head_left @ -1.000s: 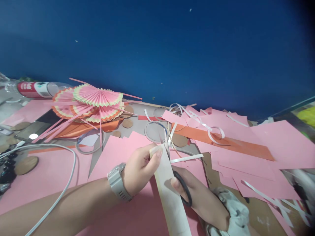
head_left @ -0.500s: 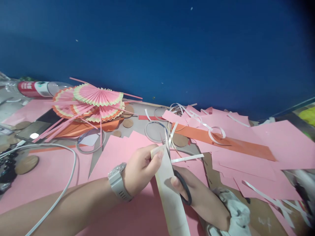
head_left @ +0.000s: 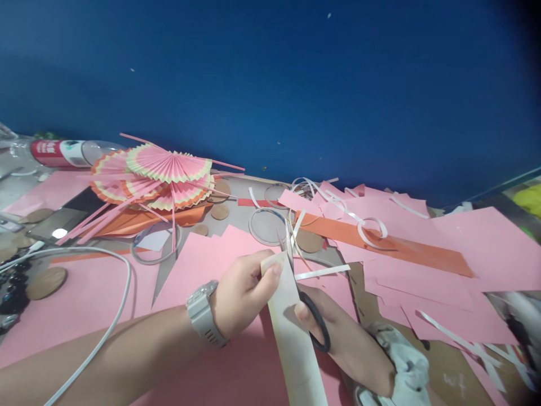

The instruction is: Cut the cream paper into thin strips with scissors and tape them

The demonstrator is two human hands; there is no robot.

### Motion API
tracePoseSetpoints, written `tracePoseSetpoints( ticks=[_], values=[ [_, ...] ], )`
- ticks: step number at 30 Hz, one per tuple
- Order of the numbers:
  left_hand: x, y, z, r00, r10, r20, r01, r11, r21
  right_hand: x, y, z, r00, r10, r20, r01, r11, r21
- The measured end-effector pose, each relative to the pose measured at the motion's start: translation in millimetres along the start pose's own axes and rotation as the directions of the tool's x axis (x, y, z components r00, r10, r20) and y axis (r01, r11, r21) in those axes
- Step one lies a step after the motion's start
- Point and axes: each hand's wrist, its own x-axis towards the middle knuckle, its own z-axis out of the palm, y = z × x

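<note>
My left hand (head_left: 247, 293) wears a grey watch and pinches the top end of a long off-white paper strip (head_left: 293, 344) between thumb and fingers. The strip runs down toward me past the lower edge of the view. My right hand (head_left: 333, 324) grips a pair of scissors (head_left: 316, 321) by the black handles, thumb through one loop. Their blades point away from me along the strip's right edge, slightly parted at the tips. A thin white paper sliver (head_left: 323, 272) lies just right of the blades. Part of the scissors is hidden behind the strip.
Pink sheets (head_left: 456, 237) and an orange strip (head_left: 389, 242) lie at the right with curled white offcuts. Pleated pink paper fans (head_left: 169, 163) rest at the back left beside a bottle (head_left: 63, 153). A white cable (head_left: 127, 282) loops over my left arm. A blue wall (head_left: 270, 84) stands behind.
Both hands, the strip and the scissors have shifted very slightly to the right. The grips look the same, and everything else has stayed where it was.
</note>
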Motion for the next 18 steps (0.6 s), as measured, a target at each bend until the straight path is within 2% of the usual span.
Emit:
tracePoseSetpoints(
  ticks=[4,12,18],
  values=[
    [0.0,0.4,-0.3,1.000,-0.009,0.006,0.009,1.000,0.002,0.4,-1.7,-0.2,1.000,0.011,0.020,-0.011,1.000,-0.007],
    [0.1,1.4,-1.5,1.000,-0.021,0.019,0.020,1.000,0.007,-1.0,1.0,1.0,0.999,0.031,-0.025,-0.032,0.999,-0.015],
    [0.0,1.4,-1.4,1.000,-0.007,0.030,0.006,1.000,0.028,-0.4,3.1,1.2,1.000,0.023,0.019,-0.023,1.000,-0.015]
  ],
)
